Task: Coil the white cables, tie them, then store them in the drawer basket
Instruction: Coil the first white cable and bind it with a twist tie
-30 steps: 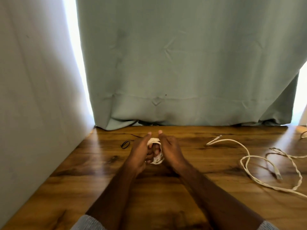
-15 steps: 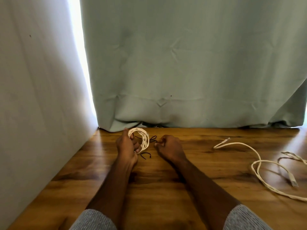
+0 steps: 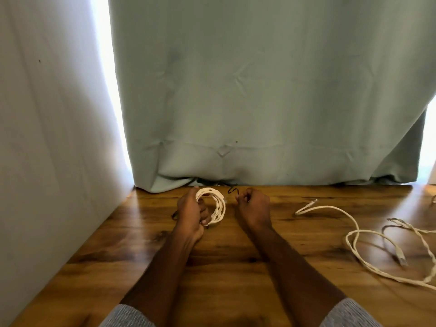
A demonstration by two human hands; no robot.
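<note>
wooden table [image 3: 236,284], pale green curtain [image 3: 259,90], white wall [image 3: 47,138]

- The coiled cable [image 3: 215,206] you hold in your left hand [image 3: 190,212] is white, with a twisted, braided look.
- The thin tie [image 3: 232,190] at your right hand [image 3: 253,206] is black.
- The loose cables [image 3: 354,234] to your right are white; one is smooth, another twisted.
- Your table [image 3: 224,267] is warm brown wood with dark grain streaks and knots.
- The curtain [image 3: 259,90] is plain pale grey-green.
- Your sleeves [image 3: 346,313] are heathered grey.
- The wall [image 3: 47,138] to your left is off-white.
</note>
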